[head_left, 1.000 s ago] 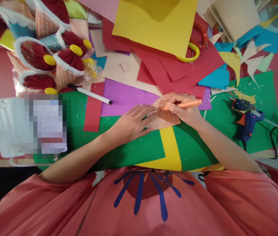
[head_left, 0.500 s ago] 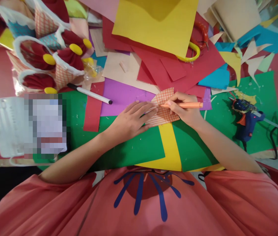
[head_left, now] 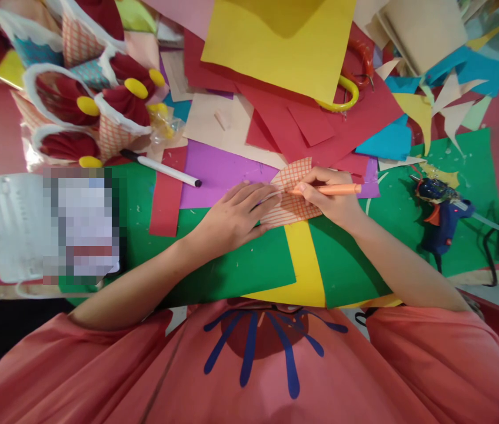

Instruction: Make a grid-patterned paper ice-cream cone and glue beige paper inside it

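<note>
My left hand lies flat with fingers stretched out, pressing the left edge of a small orange checked paper piece on the table. My right hand is closed round an orange pen, its tip touching the checked paper near the middle. The checked piece rests across purple paper, green paper and a yellow strip.
A black-capped white marker lies to the left. A blue glue gun sits on the right with its cord. Scissors with yellow and red handles lie under paper sheets at the back. Paper cones with red fans stand at back left.
The pen has levelled out and its tip has slid slightly left across the checked paper. My left hand's fingers have shifted a little left. Everything else is unchanged.
</note>
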The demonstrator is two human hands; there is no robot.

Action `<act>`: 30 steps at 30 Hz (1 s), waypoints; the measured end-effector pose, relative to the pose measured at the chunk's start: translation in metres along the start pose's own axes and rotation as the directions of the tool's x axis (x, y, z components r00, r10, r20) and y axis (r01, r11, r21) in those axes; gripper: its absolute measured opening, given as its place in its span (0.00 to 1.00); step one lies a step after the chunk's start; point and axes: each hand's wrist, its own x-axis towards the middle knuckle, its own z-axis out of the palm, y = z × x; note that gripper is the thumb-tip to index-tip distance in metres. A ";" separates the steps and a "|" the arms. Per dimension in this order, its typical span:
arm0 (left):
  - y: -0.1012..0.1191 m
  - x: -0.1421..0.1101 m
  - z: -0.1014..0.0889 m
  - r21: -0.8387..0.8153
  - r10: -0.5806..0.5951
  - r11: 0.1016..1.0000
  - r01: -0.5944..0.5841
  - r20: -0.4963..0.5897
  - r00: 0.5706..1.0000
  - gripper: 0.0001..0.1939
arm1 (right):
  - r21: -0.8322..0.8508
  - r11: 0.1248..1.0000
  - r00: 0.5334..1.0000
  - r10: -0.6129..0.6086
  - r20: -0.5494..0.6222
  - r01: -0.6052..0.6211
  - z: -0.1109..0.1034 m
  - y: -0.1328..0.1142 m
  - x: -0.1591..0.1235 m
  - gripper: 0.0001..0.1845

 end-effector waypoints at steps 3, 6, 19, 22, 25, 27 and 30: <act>0.000 0.000 0.000 0.000 -0.008 1.000 0.008 -0.006 1.000 0.25 | 0.021 1.000 0.999 -0.004 0.034 0.003 -0.001 0.001 0.001 0.13; 0.001 0.000 0.000 0.009 0.003 1.000 -0.003 -0.012 1.000 0.25 | 0.022 1.000 0.999 0.011 0.051 -0.012 -0.001 0.000 0.002 0.14; 0.001 0.000 -0.001 -0.005 0.000 1.000 0.000 -0.001 1.000 0.24 | 0.006 0.999 0.996 0.036 0.082 -0.037 -0.001 0.000 0.002 0.13; 0.000 0.000 0.000 0.004 0.002 1.000 -0.002 -0.013 1.000 0.24 | 0.015 0.999 0.994 0.039 0.103 -0.041 -0.001 -0.001 0.002 0.12; 0.000 0.000 0.001 0.020 0.014 1.000 -0.013 -0.033 0.999 0.25 | 0.044 0.999 1.000 0.016 0.014 -0.016 0.000 -0.002 -0.001 0.12; 0.000 0.000 0.001 0.024 0.004 1.000 -0.003 -0.028 1.000 0.25 | 0.060 0.998 0.998 0.006 -0.063 -0.002 0.000 -0.003 -0.003 0.12; -0.001 0.000 0.000 0.017 -0.036 0.999 0.036 0.003 0.999 0.26 | 0.069 0.997 0.998 0.027 -0.064 -0.022 0.001 -0.003 -0.005 0.13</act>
